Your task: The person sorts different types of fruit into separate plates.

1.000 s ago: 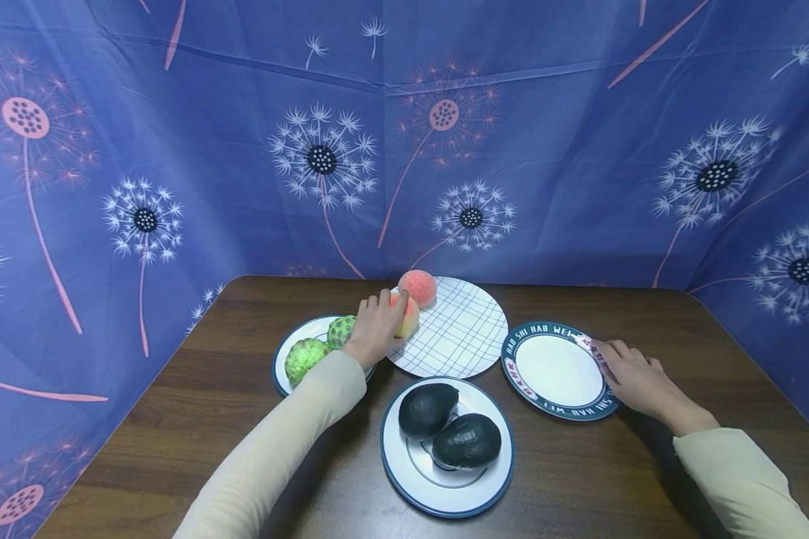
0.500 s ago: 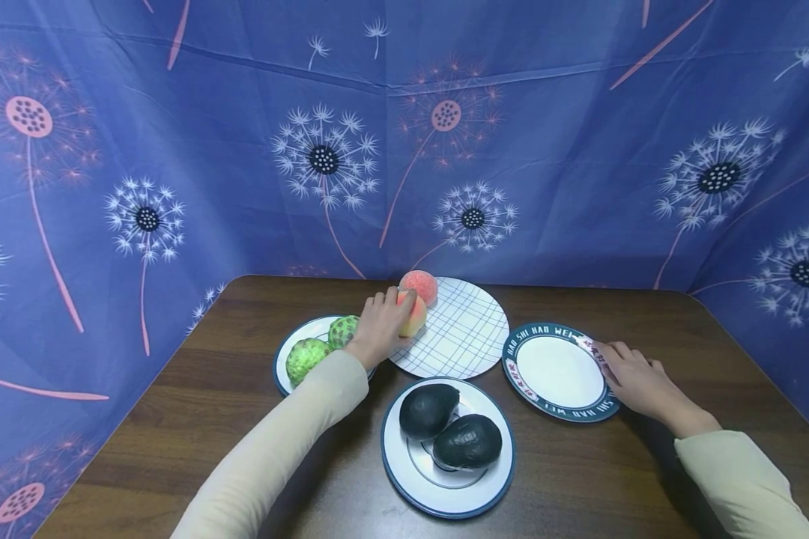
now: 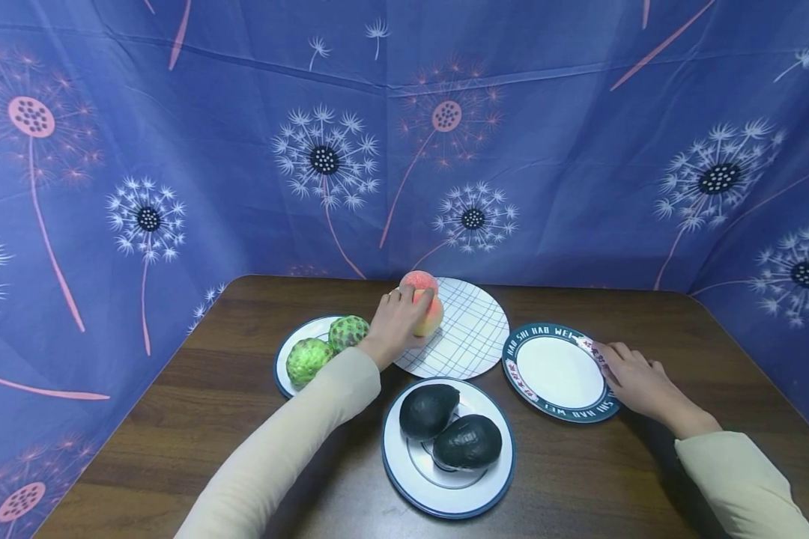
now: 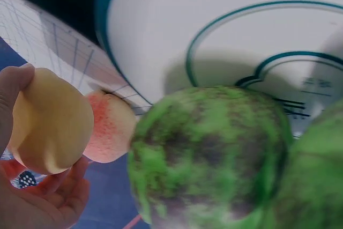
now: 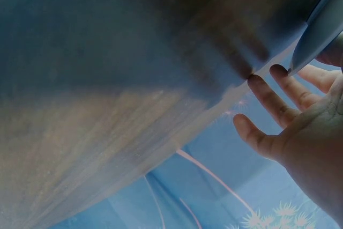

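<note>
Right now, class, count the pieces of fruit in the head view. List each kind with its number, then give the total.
Peaches: 2
Bumpy green fruits: 2
Dark smooth fruits: 2
Total: 6

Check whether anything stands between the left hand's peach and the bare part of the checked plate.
Nothing visible does: the left hand grips the yellowish peach, and the checked plate lies bare to its right. The red peach is behind, out of that path.
</note>
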